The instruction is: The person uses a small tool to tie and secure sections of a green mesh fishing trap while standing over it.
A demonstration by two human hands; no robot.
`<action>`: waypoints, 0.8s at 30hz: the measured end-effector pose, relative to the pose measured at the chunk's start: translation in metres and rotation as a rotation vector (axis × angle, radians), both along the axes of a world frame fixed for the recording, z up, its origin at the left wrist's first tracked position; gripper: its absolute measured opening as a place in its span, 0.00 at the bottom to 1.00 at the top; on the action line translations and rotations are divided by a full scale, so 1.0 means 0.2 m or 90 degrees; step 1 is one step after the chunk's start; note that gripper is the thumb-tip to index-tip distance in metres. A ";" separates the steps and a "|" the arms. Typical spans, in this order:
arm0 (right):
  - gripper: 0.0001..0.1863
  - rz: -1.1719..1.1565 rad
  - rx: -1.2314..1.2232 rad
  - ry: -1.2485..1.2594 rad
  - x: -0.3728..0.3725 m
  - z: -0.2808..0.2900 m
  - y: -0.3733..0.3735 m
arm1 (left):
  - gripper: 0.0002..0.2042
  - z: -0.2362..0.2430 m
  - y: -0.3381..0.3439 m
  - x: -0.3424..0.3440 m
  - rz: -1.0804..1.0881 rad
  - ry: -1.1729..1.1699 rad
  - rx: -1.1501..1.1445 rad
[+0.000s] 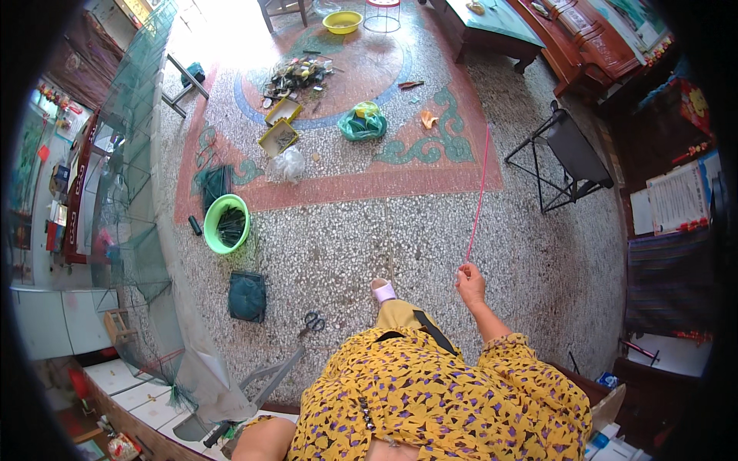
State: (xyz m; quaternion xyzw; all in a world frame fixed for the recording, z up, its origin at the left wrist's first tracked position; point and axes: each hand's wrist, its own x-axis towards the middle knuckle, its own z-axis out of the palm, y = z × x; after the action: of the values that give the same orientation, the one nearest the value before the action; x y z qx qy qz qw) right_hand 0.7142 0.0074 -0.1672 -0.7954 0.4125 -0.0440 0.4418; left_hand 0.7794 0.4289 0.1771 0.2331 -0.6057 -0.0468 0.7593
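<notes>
My right hand (470,286) is closed, fingertips pinched on the near end of a long, thin pink rod or cord (480,184). The pink length stretches away from me over the speckled floor, bowing slightly. Whether it is stiff or limp I cannot tell. Of my left arm (265,442) only a part shows at the lower edge; that hand is out of sight. Scissors with dark handles (313,321) lie on the floor left of my foot (382,290). Farther left rests a folded dark green net bundle (247,296).
A light green basin (227,224) holds dark pieces. Long green netting (131,169) hangs along the left. Yellow boxes (278,138), a green plastic bag (362,123) and a heap of small items (298,77) lie ahead. A black folding stool (569,157) stands at right.
</notes>
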 end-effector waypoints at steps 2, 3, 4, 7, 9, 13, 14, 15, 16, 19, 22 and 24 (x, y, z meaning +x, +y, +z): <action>0.04 -0.011 0.012 0.021 0.12 0.04 -0.02 | 0.11 0.04 -0.01 0.12 -0.008 -0.009 -0.007; 0.04 -0.017 0.019 0.032 0.17 0.04 -0.03 | 0.11 0.05 -0.02 0.18 -0.015 -0.012 -0.007; 0.04 -0.003 -0.008 0.037 0.20 0.03 -0.07 | 0.11 0.08 -0.03 0.21 -0.020 -0.016 -0.011; 0.05 -0.004 0.008 0.019 0.31 0.00 -0.14 | 0.11 0.06 -0.06 0.36 -0.036 -0.028 -0.005; 0.05 -0.013 -0.003 0.022 0.36 0.01 -0.14 | 0.11 0.04 -0.05 0.52 -0.119 -0.085 0.015; 0.05 -0.002 -0.002 0.021 0.51 -0.03 -0.17 | 0.11 -0.01 -0.05 0.86 -0.219 -0.160 0.059; 0.04 -0.018 0.001 0.018 0.54 -0.06 -0.15 | 0.11 -0.03 -0.04 0.92 -0.210 -0.148 0.064; 0.04 -0.031 0.005 0.019 0.57 -0.06 -0.15 | 0.12 -0.04 -0.06 0.99 -0.197 -0.132 0.070; 0.04 -0.031 0.007 0.023 0.62 -0.05 -0.15 | 0.12 -0.06 -0.07 1.05 -0.184 -0.116 0.076; 0.04 -0.018 0.007 0.026 0.80 -0.05 -0.15 | 0.09 -0.11 -0.08 1.28 -0.146 -0.091 0.131; 0.04 -0.051 -0.019 0.013 0.91 -0.03 -0.13 | 0.10 -0.29 -0.02 1.51 -0.192 -0.034 0.208; 0.04 -0.040 0.014 0.023 1.07 -0.05 -0.11 | 0.12 -0.33 0.01 1.64 -0.163 0.037 0.302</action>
State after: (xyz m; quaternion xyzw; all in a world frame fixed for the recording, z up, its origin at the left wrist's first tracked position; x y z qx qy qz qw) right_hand 0.9277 -0.0142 -0.1771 -0.7777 0.4456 -0.0387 0.4417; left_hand 1.1076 0.4309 0.1106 0.3246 -0.5800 -0.2897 0.6887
